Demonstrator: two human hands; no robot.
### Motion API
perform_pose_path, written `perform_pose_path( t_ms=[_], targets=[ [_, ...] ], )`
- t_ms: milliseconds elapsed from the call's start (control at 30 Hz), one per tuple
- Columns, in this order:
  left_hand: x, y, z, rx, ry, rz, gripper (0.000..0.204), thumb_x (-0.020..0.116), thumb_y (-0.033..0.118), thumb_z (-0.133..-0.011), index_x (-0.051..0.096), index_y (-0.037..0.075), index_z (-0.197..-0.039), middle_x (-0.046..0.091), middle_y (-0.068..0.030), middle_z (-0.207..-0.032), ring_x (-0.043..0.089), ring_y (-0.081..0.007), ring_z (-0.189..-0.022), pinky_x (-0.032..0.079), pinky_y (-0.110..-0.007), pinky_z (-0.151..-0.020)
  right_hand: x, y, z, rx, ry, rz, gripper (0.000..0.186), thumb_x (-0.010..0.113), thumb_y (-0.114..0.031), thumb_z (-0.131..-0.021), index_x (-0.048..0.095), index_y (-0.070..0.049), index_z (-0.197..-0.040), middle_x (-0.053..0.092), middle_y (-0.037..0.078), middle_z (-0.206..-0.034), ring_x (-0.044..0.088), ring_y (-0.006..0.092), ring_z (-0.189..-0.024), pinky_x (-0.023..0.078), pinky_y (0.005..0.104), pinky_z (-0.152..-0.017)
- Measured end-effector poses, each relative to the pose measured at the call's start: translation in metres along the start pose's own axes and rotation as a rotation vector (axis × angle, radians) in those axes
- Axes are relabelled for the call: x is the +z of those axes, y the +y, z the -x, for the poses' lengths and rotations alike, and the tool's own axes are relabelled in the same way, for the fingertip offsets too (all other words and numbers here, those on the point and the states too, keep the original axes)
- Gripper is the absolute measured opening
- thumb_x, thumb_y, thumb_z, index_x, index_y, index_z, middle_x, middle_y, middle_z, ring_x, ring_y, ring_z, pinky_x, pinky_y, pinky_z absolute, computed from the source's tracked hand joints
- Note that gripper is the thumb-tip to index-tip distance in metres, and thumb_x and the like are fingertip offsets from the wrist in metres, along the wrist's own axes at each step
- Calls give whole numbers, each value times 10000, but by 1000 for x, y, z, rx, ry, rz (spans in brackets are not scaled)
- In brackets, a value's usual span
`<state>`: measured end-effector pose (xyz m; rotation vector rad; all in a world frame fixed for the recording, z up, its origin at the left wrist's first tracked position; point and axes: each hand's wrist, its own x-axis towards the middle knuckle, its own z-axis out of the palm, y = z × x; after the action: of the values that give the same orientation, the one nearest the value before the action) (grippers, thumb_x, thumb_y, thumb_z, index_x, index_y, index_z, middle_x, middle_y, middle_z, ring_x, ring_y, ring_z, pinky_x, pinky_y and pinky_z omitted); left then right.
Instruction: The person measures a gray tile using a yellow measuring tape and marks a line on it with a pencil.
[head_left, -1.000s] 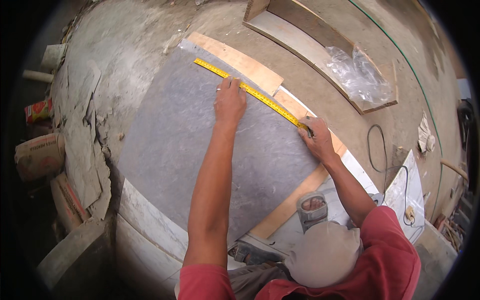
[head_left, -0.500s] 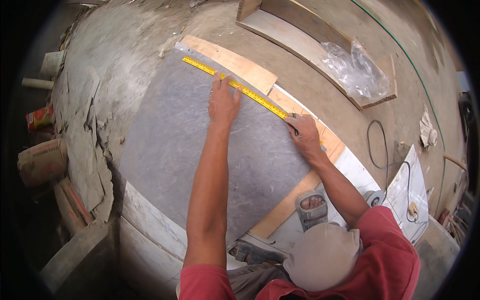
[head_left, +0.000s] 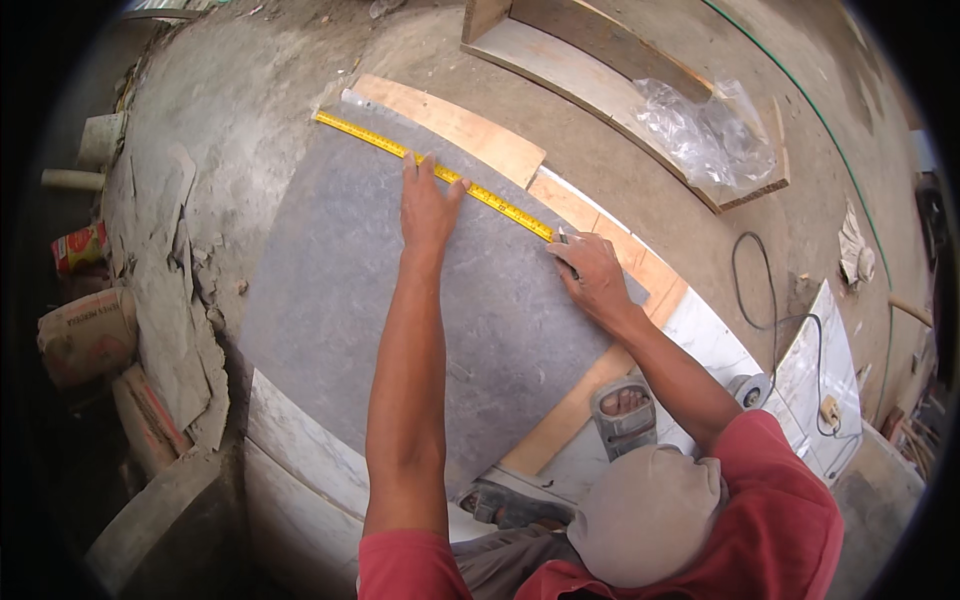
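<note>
Yellow measuring tape [head_left: 500, 206] slants across the grey slab [head_left: 500, 330] from the upper left of the frame to just right of centre, and its upper-left end would best lie flat, without buckling or twisting. The left hand [head_left: 428, 213], at upper centre, has its fingers spread with tips on the tape; firm, even pressure there should stop sliding. At the tape's right end, the right hand [head_left: 598, 280] is curled closed around a slim dark thing [head_left: 574, 272], too small to identify, and should hold low and steady.
</note>
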<state>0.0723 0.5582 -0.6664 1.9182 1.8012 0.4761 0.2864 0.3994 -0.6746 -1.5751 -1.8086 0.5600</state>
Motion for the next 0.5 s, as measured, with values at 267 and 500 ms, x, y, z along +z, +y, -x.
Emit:
perform_pose_path(
  t_ms=[267,500],
  targets=[
    [7,-6,6,97,14,-230,447,656,241,-902,552,46,-1291,359,-274,-1481,345,-452,-1373,356,-489,-1100,17,11,-4,-147,-88,148,410,624,-28,-795,621,-152,-1185,613,89,-1270,498,280,-1273,346,503,-1065],
    [-35,-41,64,65,-83,-453,250,679,220,-875,631,76,-1073,571,-177,-1189,516,-392,-1168,399,-498,-1010,41,1,-67,-216,-124,311,455,586,-20,-823,590,-158,-1257,502,44,-1439,367,273,-1398,244,617,-1112]
  ],
)
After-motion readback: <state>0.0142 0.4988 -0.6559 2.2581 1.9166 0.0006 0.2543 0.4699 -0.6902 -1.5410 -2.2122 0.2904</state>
